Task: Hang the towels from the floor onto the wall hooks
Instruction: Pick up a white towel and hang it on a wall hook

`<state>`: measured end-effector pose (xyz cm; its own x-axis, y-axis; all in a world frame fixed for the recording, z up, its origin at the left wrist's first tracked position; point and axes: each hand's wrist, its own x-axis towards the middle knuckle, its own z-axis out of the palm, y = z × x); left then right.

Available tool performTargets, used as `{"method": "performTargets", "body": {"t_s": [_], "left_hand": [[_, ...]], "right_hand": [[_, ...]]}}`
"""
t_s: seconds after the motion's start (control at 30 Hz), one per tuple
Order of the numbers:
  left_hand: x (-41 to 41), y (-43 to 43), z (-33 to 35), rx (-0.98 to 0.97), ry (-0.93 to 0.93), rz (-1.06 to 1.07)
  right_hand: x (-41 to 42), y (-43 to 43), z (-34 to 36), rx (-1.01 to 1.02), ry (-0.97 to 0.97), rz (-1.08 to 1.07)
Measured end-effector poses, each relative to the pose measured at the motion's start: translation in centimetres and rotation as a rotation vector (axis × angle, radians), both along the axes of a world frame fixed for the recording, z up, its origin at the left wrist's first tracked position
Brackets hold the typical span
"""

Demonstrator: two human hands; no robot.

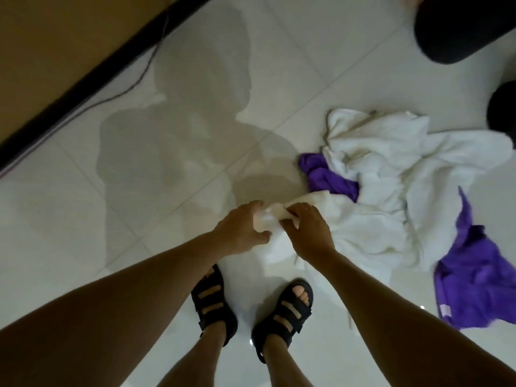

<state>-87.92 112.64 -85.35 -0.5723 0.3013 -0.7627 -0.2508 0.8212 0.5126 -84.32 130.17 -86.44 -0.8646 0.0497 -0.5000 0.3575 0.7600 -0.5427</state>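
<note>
A heap of towels lies on the white tiled floor to my right. A white towel (pixel 360 227) reaches toward me, and both hands hold its near corner. My left hand (pixel 240 227) grips that corner from the left, and my right hand (pixel 307 230) pinches it from the right. A larger white towel (pixel 405 152) sprawls behind it. One purple towel (pixel 326 177) peeks out between the white ones. Another purple towel (pixel 480 283) lies at the right edge. No wall hooks are in view.
A tan wall with a black skirting board (pixel 92 76) runs diagonally at the upper left, with a thin cable (pixel 139 76) along it. Dark rounded objects (pixel 460 26) stand at the upper right. My sandalled feet (pixel 251 311) stand just below my hands.
</note>
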Motion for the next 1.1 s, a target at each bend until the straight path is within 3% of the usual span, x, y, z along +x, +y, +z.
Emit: {"method": "performTargets", "body": {"t_s": [0.23, 0.3, 0.4, 0.47, 0.57, 0.73, 0.87, 1.0, 1.1], "left_hand": [[-8.8, -0.2, 23.2, 0.068, 0.425, -0.097], [-10.2, -1.1, 29.9, 0.083, 0.576, -0.169], [-11.8, -2.7, 40.1, 0.046, 0.990, -0.271], [-12.7, -3.1, 45.9, -0.042, 1.158, -0.344], [-13.8, -2.8, 53.1, -0.133, 1.119, -0.148], [-12.3, -2.9, 61.2, 0.008, 1.086, 0.190], [-10.7, -2.7, 66.9, -0.055, 1.054, 0.235], [-8.8, -2.7, 73.3, 0.271, 0.853, 0.199], [-7.3, -3.1, 76.9, 0.252, 0.870, 0.209]], "right_hand": [[-6.6, 0.3, 22.9, -0.223, 0.325, -0.272], [-7.9, 0.4, 28.7, -0.210, 0.381, -0.236], [-9.7, -0.1, 37.5, -0.164, 0.452, -0.162], [-10.8, -0.7, 42.6, -0.147, 0.493, -0.128], [-11.8, -1.3, 49.6, -0.149, 0.595, -0.096], [-11.8, -0.6, 59.8, -0.131, 0.729, -0.047], [-11.5, -0.1, 65.3, -0.079, 0.706, 0.085], [-11.3, -0.6, 70.1, -0.008, 0.494, 0.433], [-10.7, -1.5, 73.6, -0.097, 0.681, 0.489]]}}
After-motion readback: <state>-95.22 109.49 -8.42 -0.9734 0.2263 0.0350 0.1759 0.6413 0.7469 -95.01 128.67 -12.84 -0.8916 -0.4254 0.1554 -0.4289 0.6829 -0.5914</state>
